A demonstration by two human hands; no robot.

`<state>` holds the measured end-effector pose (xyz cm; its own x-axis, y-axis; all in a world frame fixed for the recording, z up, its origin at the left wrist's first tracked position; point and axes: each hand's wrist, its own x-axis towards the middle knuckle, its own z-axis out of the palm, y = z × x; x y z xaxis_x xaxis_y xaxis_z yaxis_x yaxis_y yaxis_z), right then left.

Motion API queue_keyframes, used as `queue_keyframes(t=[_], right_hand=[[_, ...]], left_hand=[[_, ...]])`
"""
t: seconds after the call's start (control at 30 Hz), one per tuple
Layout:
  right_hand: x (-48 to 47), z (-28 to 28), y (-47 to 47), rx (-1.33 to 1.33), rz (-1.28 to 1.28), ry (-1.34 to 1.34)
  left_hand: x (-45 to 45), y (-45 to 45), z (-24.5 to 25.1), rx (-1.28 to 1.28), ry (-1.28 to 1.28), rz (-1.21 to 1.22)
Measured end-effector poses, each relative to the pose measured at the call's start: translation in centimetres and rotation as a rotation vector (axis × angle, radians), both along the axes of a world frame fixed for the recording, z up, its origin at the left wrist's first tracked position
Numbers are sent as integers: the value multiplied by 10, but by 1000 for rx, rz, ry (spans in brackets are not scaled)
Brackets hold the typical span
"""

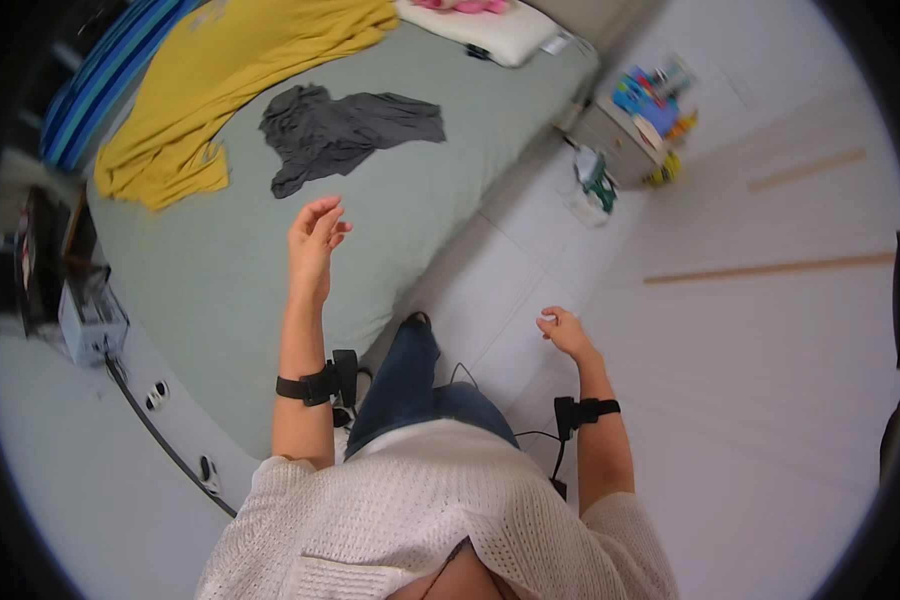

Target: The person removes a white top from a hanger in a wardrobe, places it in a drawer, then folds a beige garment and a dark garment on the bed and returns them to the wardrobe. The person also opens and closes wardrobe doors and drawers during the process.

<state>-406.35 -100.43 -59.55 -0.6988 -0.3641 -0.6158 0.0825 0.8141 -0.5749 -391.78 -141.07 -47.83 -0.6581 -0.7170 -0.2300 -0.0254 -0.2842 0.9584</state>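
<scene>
My left hand (315,244) is raised over the bed, its fingers loosely curled and slightly apart with nothing in them. Just beyond its fingertips lies a crumpled dark grey garment (345,131) on the pale green bed sheet (217,277). A yellow cloth (232,67), wrinkled and partly spread, lies farther back on the bed to the left. Away from the bed, my right hand (566,331) hangs over the floor beside my legs. Its fingers are bent with a gap at the thumb, and it holds nothing.
A white pillow (487,34) lies at the bed's head. A small bedside cabinet (615,142) carries colourful items, with bags (596,184) on the floor beside it. Left of the bed stand a pale box (94,322) and a dark cable (157,439).
</scene>
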Motion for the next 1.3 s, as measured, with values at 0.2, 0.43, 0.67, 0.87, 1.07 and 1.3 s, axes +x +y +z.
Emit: queue_keyframes(t=[0.2,0.43,0.67,0.87,1.07,1.3], right_hand=[[-95,-52,-86,-39,60,-68],[-161,-134,-174,17,-65,-341],[-192,-246,-215,-46,-615,-633],[-181,-325,-234,-128,-961,-748],[-173,-363,-253,-538,-857,-1044],[-187,-366,-272,-541,-799,-1023]], left_hand=[[47,-66,-111,278,-174,504],[161,1,-265,660,-411,1081],[190,150,-389,1179,-514,1676],[143,179,-441,1430,-200,1815],[117,140,-458,1023,368,1446],[118,134,-455,970,284,1569]])
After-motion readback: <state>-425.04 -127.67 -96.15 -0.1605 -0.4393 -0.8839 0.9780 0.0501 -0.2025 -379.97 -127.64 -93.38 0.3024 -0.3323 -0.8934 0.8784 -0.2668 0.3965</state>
